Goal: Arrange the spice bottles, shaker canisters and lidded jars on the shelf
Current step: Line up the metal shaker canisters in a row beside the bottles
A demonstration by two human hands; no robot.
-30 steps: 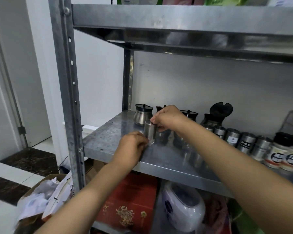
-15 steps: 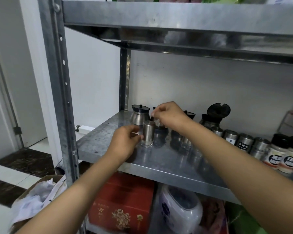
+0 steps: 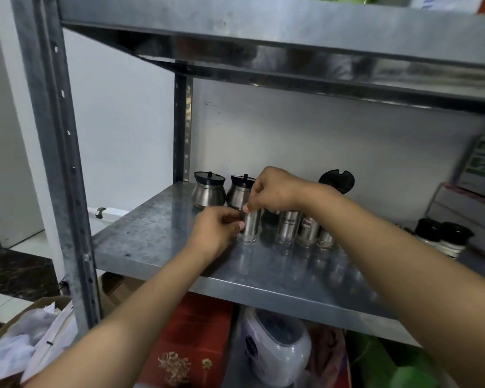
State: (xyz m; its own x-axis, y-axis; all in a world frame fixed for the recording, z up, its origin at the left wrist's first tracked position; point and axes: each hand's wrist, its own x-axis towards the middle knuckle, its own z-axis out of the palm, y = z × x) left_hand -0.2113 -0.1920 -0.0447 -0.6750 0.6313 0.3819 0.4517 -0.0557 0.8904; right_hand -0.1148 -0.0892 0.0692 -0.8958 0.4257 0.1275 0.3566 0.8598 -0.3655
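Both hands [image 3: 275, 189] on shaker canister [image 3: 249, 228], prob. upright

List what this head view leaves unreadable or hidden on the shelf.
- Shaker canister top: covered by the right hand.
- Canister labels: too small and blurred to read.
- Third lidded jar: behind the right hand, only its raised black lid shows.
- Spice bottles: labels hidden by the right forearm.

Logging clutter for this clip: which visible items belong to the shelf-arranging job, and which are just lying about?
Job:
- steel shaker canister, held by left hand and right hand
- other shaker canisters
- lidded jars
- black-capped spice bottles
- shelf

Lying about:
- red box
- white appliance
- papers in carton
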